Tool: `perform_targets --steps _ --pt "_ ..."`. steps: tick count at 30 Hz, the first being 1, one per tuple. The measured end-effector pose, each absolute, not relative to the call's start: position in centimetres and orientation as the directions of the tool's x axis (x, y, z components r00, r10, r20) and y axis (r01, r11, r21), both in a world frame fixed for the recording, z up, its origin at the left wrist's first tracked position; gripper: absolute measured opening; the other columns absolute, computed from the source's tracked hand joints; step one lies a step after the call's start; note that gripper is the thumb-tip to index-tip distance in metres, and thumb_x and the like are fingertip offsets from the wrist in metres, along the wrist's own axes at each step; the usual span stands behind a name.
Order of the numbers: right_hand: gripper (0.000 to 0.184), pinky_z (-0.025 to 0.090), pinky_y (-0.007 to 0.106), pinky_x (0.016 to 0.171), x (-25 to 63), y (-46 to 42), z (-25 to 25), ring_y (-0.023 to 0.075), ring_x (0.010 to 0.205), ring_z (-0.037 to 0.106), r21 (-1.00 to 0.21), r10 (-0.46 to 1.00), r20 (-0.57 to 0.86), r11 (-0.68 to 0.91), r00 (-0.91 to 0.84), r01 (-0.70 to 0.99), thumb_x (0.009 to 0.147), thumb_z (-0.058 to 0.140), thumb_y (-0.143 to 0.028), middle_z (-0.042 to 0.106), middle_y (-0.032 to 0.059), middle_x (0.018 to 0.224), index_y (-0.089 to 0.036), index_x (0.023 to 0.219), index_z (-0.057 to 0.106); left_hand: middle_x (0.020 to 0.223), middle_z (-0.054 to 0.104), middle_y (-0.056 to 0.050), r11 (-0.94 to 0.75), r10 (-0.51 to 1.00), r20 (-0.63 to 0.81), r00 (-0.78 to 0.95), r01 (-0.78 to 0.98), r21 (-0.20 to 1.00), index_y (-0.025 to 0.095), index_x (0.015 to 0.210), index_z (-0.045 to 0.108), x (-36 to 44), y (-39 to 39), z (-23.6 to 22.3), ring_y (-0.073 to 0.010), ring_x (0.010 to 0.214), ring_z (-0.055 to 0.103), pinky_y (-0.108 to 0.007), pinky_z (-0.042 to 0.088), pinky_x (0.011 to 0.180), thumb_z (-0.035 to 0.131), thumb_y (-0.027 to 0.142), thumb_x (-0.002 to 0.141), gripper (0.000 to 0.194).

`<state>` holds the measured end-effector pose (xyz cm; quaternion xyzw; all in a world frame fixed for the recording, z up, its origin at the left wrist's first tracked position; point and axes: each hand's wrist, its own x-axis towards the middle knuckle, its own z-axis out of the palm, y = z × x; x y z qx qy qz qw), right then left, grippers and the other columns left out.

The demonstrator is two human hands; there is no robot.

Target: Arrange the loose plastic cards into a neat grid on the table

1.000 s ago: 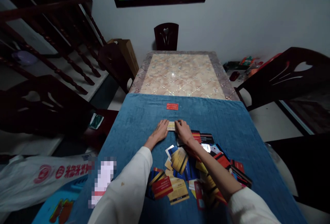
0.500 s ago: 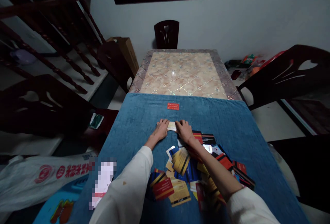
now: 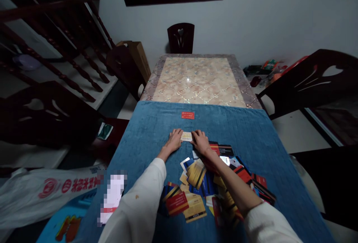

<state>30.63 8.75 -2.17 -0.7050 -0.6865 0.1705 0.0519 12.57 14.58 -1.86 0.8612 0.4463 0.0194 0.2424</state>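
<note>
A pale cream card (image 3: 186,136) lies on the blue cloth (image 3: 151,123) between my hands. My left hand (image 3: 175,141) grips its left end with curled fingers, and my right hand (image 3: 200,142) has its fingers bent over the right end. Just beyond, a red card (image 3: 188,115) rests flat by itself. Nearer to me, under and around my right forearm, spreads a loose heap of cards: a gold card (image 3: 196,174), a dark red card (image 3: 177,203), a yellow card (image 3: 195,207) and several others in blue, black and red. My forearm hides part of the heap.
The blue cloth covers the near part of a table with a patterned beige cover (image 3: 195,79). A blurred-out pinkish-white object (image 3: 113,194) lies at the left edge. Dark wooden chairs (image 3: 181,38) stand around, and a white plastic bag (image 3: 50,191) is at the lower left.
My left hand has shifted very slightly left, so a little more of the pale card's face shows. My right hand and the other cards stay in place.
</note>
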Motion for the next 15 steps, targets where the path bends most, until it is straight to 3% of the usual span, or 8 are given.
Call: perform_targets --steps 15 --pt "0.051 0.045 0.036 0.082 30.9 9.2 -2.0 0.0274 0.116 0.045 -0.324 0.98 -0.2 -0.065 -0.002 0.944 0.086 0.065 -0.031 0.05 0.0108 0.135 -0.026 0.135 0.051 0.137 0.045 -0.013 -0.483 0.788 -0.202 0.581 0.788 0.381 0.018 0.127 0.048 13.1 14.3 -0.9 -0.028 0.127 0.04 -0.044 0.039 0.103 0.059 0.009 0.081 0.048"
